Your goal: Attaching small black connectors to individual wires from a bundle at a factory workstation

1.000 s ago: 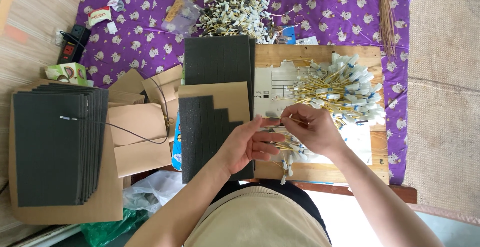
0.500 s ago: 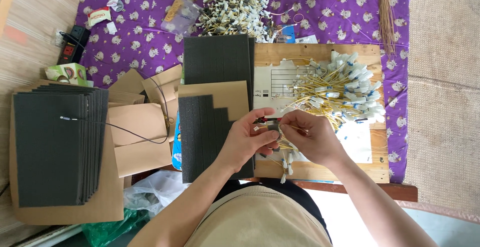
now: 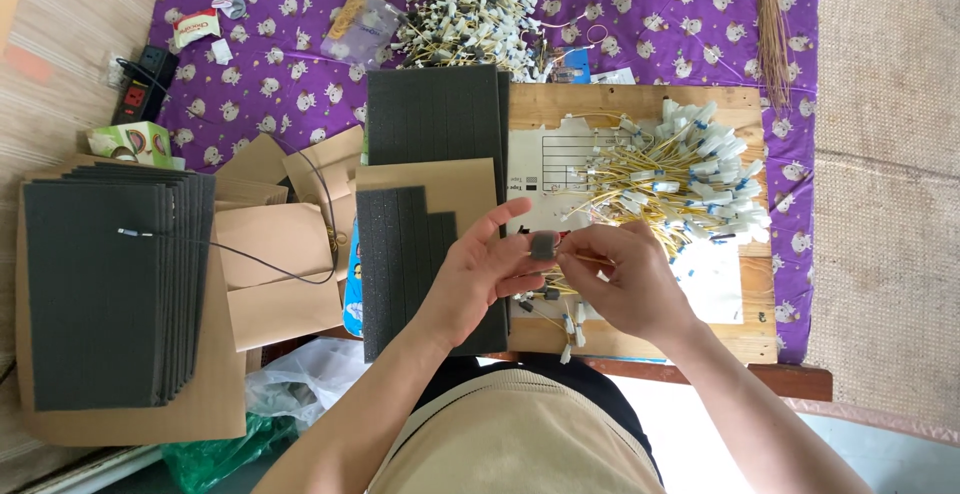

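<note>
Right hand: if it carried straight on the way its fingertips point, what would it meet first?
The right hand points leftward, so it would first meet the small grey foam piece pinched by the left hand, then that hand's fingers. Depth is unclear; they look almost touching.

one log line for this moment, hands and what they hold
left hand: pinching small grey foam piece | right hand: holding thin yellow wire at the piece | beneath: wooden board

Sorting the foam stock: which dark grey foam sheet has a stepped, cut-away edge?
The dark grey foam sheet lying beside the left hand, on the tan cardboard. The foam sheet above and the left stack are plain rectangles.
</note>
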